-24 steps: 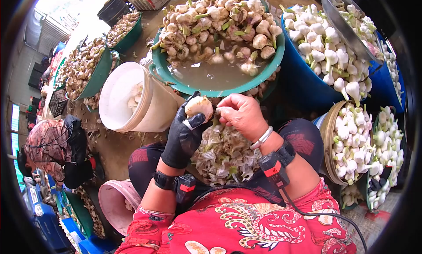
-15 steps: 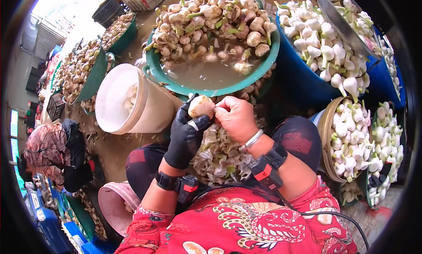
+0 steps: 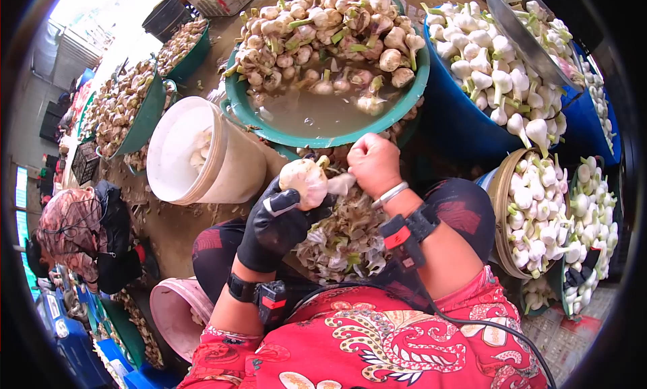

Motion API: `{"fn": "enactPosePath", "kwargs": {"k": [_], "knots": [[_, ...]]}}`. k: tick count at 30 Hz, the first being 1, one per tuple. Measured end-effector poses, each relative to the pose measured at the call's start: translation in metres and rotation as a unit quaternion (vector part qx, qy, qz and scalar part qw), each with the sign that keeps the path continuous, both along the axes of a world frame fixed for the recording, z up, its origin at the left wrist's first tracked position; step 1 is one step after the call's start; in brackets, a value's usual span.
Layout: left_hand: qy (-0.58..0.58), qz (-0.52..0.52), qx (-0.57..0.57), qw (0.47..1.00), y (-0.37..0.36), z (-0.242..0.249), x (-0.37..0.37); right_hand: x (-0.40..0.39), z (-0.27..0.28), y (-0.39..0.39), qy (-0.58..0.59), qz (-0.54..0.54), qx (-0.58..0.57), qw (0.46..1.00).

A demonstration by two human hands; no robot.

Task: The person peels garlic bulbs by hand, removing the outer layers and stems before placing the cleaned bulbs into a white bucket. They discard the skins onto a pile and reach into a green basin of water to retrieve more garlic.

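My left hand (image 3: 273, 227), in a black glove, grips a garlic bulb (image 3: 304, 179) above my lap. My bare right hand (image 3: 372, 163), with a silver bangle at the wrist, pinches a strip of skin (image 3: 341, 184) that hangs off the bulb's right side. A heap of peeled skins (image 3: 344, 237) lies on my lap under both hands. Just beyond my hands stands a green basin (image 3: 323, 138) of murky water piled with unpeeled garlic (image 3: 323, 32).
A white bucket (image 3: 195, 156) leans at my left. Blue tubs (image 3: 465, 126) and a woven basket (image 3: 502, 207) of white peeled garlic stand at my right. More green basins of garlic (image 3: 128, 103) lie far left. Another person in a patterned headscarf (image 3: 71, 224) crouches at left.
My left hand has turned and lowered the bulb slightly toward me. My right hand has pulled up and away to the right, tearing a strip of skin off the bulb.
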State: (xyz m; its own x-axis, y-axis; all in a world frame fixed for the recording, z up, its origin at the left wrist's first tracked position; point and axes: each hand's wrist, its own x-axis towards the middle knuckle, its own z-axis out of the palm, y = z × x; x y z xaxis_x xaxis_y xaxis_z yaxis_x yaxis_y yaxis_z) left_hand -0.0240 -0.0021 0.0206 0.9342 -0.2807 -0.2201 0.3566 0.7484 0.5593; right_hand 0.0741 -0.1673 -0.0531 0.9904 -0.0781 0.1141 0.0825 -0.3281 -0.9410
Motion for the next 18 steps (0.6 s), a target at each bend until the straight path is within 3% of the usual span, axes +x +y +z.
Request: {"fn": "enactPosePath", "kwargs": {"k": [1,2,3,4,5,7,9,11,13,15,17,18], "knots": [[0.0,0.003,0.0,1.0,0.002,0.0,-0.002,0.003,0.003,-0.004,0.028,0.011,0.008,1.0],[0.003,0.031,0.013,0.999,0.004,0.0,-0.003,0.002,0.007,-0.011,0.15,0.052,0.162,0.974],[0.005,0.062,0.027,0.998,0.007,0.001,-0.004,-0.002,0.033,-0.015,0.268,0.092,0.309,0.908],[-0.023,0.06,0.042,0.997,0.008,0.002,-0.003,-0.006,0.04,-0.018,0.301,0.176,0.336,0.875],[-0.024,0.062,0.042,0.997,0.011,-0.001,-0.003,-0.01,0.049,-0.017,0.311,0.235,0.333,0.858],[0.008,0.012,0.053,0.998,0.015,-0.007,-0.001,-0.022,0.056,-0.013,0.264,0.316,0.243,0.878],[0.019,0.018,0.077,0.997,0.007,-0.001,-0.001,-0.025,0.05,-0.009,0.252,0.319,0.281,0.869],[0.016,0.011,0.187,0.982,0.003,0.01,0.005,-0.023,0.052,-0.008,0.256,0.295,0.264,0.882],[0.005,0.018,0.167,0.986,0.005,0.003,0.005,-0.026,0.052,-0.004,0.245,0.294,0.256,0.888],[-0.041,0.033,0.329,0.943,0.004,-0.006,0.007,-0.031,0.045,0.0,0.19,0.35,0.254,0.882],[-0.026,0.036,0.321,0.946,0.004,-0.012,0.008,-0.032,0.045,-0.002,0.158,0.341,0.214,0.901],[-0.036,0.034,0.343,0.938,0.005,-0.015,0.008,-0.029,0.048,-0.009,0.093,0.298,0.148,0.938]]}}
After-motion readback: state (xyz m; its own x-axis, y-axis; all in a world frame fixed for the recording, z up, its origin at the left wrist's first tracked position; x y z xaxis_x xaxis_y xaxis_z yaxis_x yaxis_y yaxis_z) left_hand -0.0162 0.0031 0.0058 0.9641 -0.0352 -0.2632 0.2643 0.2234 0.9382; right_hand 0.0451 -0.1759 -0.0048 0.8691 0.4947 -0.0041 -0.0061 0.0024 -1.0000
